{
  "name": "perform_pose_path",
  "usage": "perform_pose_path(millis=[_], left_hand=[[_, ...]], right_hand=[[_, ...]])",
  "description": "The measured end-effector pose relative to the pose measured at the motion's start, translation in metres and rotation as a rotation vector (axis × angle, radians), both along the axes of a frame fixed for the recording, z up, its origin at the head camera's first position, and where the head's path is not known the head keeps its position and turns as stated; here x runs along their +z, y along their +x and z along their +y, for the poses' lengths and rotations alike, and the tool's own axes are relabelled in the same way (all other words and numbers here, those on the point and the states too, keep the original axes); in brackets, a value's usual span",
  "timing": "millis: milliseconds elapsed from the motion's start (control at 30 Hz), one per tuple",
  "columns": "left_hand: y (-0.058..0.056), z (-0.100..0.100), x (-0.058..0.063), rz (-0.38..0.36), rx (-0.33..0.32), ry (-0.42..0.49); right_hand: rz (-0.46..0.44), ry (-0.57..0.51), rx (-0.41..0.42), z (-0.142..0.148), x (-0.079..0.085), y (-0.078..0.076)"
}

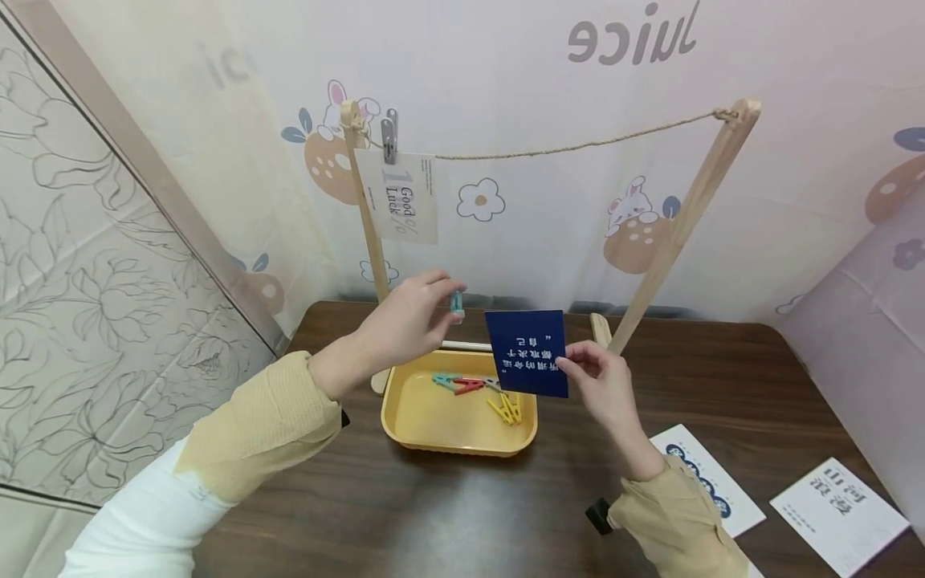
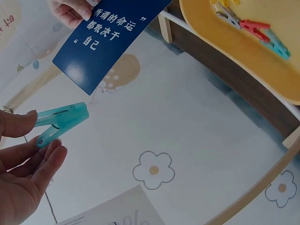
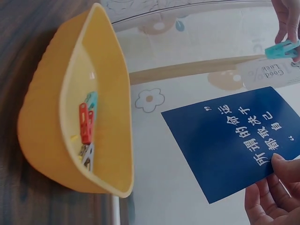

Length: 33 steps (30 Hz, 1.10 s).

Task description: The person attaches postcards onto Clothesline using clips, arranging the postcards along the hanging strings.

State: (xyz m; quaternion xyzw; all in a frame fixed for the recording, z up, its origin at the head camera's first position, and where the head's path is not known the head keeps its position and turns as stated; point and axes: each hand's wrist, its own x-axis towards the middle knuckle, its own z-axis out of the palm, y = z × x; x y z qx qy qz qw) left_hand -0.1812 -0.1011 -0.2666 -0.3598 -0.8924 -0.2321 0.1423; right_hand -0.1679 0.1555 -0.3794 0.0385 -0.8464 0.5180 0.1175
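Between thumb and fingers, my left hand (image 1: 408, 317) pinches a teal clothespin (image 2: 64, 121) by its handle ends, above the yellow basin. My right hand (image 1: 603, 389) holds a dark blue card (image 1: 527, 353) with white characters, thumb on its front at one edge. The card is in the air to the right of the clothespin, apart from it. Behind both hands a twine line (image 1: 535, 154) runs between two wooden posts. At its left end a metal clip (image 1: 389, 138) holds a pale "Good Luck" card (image 1: 401, 201).
The yellow basin (image 1: 433, 437) on the dark wooden table (image 1: 325, 498) contains several clothespins, among them a red clothespin (image 1: 470, 387) and yellow ones. Two white cards lie at the right: one with blue circles (image 1: 730, 474), one with grey characters (image 1: 838, 514). A wooden post (image 1: 679, 233) stands at the right.
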Motion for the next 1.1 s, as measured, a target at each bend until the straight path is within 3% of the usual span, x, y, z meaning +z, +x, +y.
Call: perform_pose_path(millis=[233, 400, 633, 967, 1100], left_hand=[[-0.009, 0.001, 0.015, -0.025, 0.011, 0.012], [-0.016, 0.001, 0.022, -0.003, 0.016, 0.027], [-0.024, 0.002, 0.032, 0.0, 0.03, 0.032], [-0.035, 0.002, 0.05, 0.008, 0.031, 0.062], [-0.039, 0.003, 0.057, 0.021, 0.046, 0.036]], right_hand=[[0.025, -0.014, 0.028, -0.009, 0.009, -0.013], [0.021, -0.031, 0.041, -0.015, 0.015, -0.022], [0.004, -0.132, 0.03, -0.024, 0.021, -0.033], [0.025, -0.09, -0.011, -0.032, 0.031, -0.044], [0.017, -0.148, -0.008, -0.034, 0.034, -0.05]])
